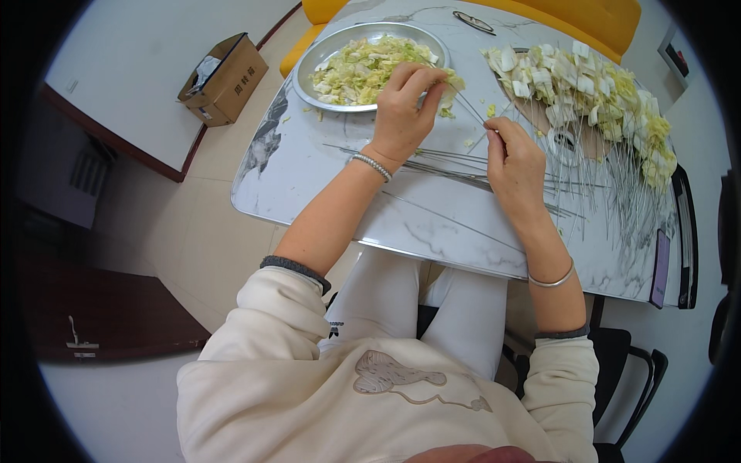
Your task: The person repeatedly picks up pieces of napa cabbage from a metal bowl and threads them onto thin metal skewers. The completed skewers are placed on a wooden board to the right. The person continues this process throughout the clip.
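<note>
My right hand (515, 162) pinches the near end of a thin metal skewer (472, 110) between thumb and fingers. At the skewer's far end, my left hand (405, 110) pinches around pale green cabbage leaf (452, 92); its fingertips partly cover the leaf. Just beyond that hand is a round metal basin (298, 81) with chopped cabbage (359, 69) inside. Loose metal skewers (451, 169) lie beneath my hands on the table. To the right, many cabbage-loaded skewers (584, 87) lie heaped over a brown round board (529, 113), their bare ends pointing towards me.
A marble-patterned table (428, 237) carries everything, with cabbage scraps around the basin. A phone (659, 269) and a black-edged object (686, 237) sit at its right edge. A small oval item (473, 22) lies at the back. A cardboard box (237, 87) stands on the floor, left.
</note>
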`<control>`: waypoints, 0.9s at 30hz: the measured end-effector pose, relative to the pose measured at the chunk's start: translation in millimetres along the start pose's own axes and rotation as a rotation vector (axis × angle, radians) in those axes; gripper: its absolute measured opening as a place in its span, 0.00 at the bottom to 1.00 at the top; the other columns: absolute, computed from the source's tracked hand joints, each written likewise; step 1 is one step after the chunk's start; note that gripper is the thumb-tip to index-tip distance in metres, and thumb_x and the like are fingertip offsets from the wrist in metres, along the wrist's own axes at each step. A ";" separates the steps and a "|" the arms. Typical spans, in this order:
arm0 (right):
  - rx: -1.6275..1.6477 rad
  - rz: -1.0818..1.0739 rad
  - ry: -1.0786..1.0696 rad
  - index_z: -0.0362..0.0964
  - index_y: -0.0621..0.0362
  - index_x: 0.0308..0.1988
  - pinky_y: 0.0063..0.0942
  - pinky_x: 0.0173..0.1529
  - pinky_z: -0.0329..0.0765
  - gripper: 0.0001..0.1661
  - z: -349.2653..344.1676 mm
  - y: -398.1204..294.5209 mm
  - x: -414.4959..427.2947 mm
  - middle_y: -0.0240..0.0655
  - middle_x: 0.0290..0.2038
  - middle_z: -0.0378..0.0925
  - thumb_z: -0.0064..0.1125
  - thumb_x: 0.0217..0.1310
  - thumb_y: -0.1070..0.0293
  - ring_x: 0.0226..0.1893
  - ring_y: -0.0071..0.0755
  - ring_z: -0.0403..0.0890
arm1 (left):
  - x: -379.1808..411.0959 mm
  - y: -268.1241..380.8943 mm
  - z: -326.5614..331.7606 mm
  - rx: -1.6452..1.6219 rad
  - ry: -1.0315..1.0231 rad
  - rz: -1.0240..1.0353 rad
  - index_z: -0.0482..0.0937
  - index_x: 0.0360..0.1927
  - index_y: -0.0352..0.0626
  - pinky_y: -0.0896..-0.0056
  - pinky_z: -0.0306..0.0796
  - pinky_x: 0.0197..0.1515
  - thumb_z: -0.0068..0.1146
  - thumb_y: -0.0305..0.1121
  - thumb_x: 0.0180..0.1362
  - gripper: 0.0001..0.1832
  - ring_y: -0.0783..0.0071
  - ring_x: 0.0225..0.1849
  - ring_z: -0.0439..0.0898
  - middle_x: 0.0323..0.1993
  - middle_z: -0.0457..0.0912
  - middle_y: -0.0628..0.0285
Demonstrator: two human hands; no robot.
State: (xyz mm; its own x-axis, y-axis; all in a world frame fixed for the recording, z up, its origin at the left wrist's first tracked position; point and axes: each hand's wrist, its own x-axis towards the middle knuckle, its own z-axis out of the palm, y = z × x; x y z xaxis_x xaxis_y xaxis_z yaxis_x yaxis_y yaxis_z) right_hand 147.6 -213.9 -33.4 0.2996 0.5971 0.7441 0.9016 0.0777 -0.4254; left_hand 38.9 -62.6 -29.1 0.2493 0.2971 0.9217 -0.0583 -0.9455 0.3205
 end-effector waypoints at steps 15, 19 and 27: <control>-0.039 0.035 0.025 0.73 0.59 0.35 0.37 0.32 0.74 0.04 0.2 12.1 3.2 0.41 0.31 0.78 0.53 0.58 0.76 0.29 0.48 0.79 | 9.8 -38.7 -23.3 0.083 -0.034 -0.344 0.80 0.44 0.45 0.68 0.76 0.36 0.59 0.27 0.54 0.13 0.65 0.36 0.82 0.37 0.82 0.58; -0.028 0.031 0.012 0.73 0.59 0.35 0.37 0.32 0.74 0.04 -1.2 10.8 3.5 0.42 0.31 0.78 0.53 0.58 0.76 0.30 0.48 0.79 | 7.4 -82.7 -56.5 0.463 -0.343 -0.534 0.81 0.47 0.46 0.70 0.75 0.38 0.57 0.23 0.52 0.17 0.71 0.34 0.80 0.41 0.82 0.60; -0.019 0.035 0.011 0.73 0.59 0.35 0.37 0.31 0.73 0.04 -0.4 9.7 2.6 0.41 0.30 0.78 0.53 0.57 0.76 0.28 0.47 0.78 | 3.9 -105.1 -60.1 0.499 -0.564 -0.440 0.83 0.45 0.52 0.64 0.72 0.47 0.60 0.24 0.46 0.20 0.59 0.42 0.78 0.39 0.78 0.55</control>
State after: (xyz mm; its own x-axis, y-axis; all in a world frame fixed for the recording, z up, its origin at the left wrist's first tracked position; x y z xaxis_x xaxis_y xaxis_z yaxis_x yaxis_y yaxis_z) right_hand 157.2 -211.8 -35.3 0.3344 0.5900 0.7349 0.8962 0.0422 -0.4416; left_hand -12.1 46.0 -46.1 0.5986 0.6635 0.4488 0.5532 -0.7476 0.3675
